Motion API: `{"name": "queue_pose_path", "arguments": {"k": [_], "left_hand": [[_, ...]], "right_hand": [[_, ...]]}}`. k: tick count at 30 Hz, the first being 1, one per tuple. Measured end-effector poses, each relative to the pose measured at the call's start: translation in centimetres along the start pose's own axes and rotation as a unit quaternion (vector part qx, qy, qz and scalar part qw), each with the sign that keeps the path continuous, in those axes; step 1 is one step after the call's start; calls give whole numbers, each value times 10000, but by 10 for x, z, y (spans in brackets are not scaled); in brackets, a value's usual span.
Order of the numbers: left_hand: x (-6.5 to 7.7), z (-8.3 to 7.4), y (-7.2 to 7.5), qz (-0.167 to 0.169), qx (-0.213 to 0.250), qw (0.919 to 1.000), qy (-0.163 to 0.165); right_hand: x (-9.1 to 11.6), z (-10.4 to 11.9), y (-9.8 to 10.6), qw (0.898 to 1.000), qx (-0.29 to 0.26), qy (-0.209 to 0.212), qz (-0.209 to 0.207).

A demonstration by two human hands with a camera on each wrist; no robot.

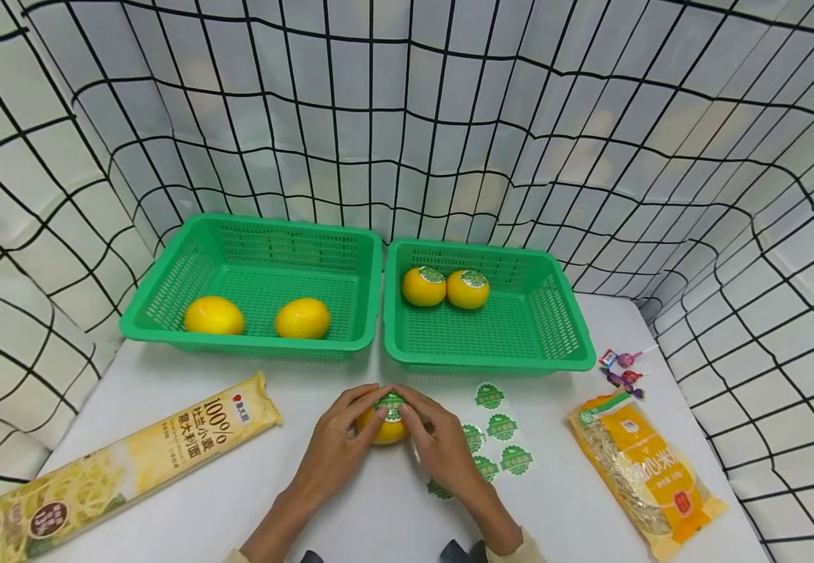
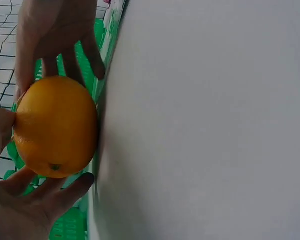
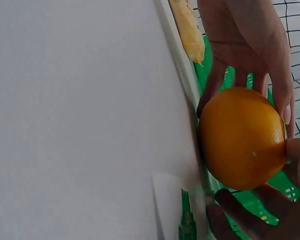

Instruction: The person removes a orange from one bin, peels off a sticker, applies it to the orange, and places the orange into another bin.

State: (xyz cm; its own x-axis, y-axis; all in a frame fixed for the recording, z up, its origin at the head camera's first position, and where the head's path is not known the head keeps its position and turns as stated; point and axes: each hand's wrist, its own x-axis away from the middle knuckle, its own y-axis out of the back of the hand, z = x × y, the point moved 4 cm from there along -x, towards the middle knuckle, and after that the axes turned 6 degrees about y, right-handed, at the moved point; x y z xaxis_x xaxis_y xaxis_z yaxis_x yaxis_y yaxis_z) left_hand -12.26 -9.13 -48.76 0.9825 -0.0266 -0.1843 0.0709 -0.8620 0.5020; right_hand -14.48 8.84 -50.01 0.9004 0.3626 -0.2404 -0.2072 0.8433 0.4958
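Both hands hold one orange low over the white table, one on each side of it. A green sticker sits on its top, with fingertips and thumbs right at the sticker's edge. The left hand curls round the orange's left side; the right hand curls round its right side. In the left wrist view the orange shows its stem end between the fingers. The right wrist view shows the orange gripped from both sides. Beside the right hand lies a sheet of green stickers, partly covered by that hand.
A green basket at back left contains two plain oranges. The green basket at back right has two stickered oranges. A noodle packet lies left; a grain bag and wrapped candies lie right. Black netting surrounds the table.
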Motion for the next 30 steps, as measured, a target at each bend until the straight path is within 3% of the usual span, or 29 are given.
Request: {"name": "queue_pose_path", "arguments": {"k": [6, 8, 10, 12, 15, 18, 21, 25, 27, 30], "left_hand": [[0, -3, 2, 122, -677, 9975, -161], [1, -4, 2, 128, -640, 9977, -200], [2, -2, 1, 145, -259, 9996, -37], [3, 2, 0, 213, 387, 9982, 402], [2, 8, 1, 190, 1449, 9816, 1231], [0, 12, 3, 131, 1832, 9687, 1670], [-2, 15, 2, 114, 1782, 9677, 1781], [-3, 14, -4, 201, 1756, 9696, 1693], [-6, 13, -5, 265, 1846, 9681, 1675], [-18, 7, -6, 374, 2202, 9598, 1702]], "right_hand": [[1, -4, 2, 9990, -314, -285, 158], [1, -3, 3, 9992, -352, -193, 79], [2, -3, 4, 9992, -390, -131, 22], [3, -2, 4, 9993, -363, 3, 64], [3, 0, 4, 9992, -57, 218, 340], [2, 4, 6, 9953, 527, 509, 627], [0, 8, 7, 9878, 1174, 612, 815], [-2, 11, 8, 9772, 1807, 572, 957], [-3, 12, 11, 9760, 1908, 477, 937], [-5, 18, 32, 9841, 1554, 260, 818]]}}
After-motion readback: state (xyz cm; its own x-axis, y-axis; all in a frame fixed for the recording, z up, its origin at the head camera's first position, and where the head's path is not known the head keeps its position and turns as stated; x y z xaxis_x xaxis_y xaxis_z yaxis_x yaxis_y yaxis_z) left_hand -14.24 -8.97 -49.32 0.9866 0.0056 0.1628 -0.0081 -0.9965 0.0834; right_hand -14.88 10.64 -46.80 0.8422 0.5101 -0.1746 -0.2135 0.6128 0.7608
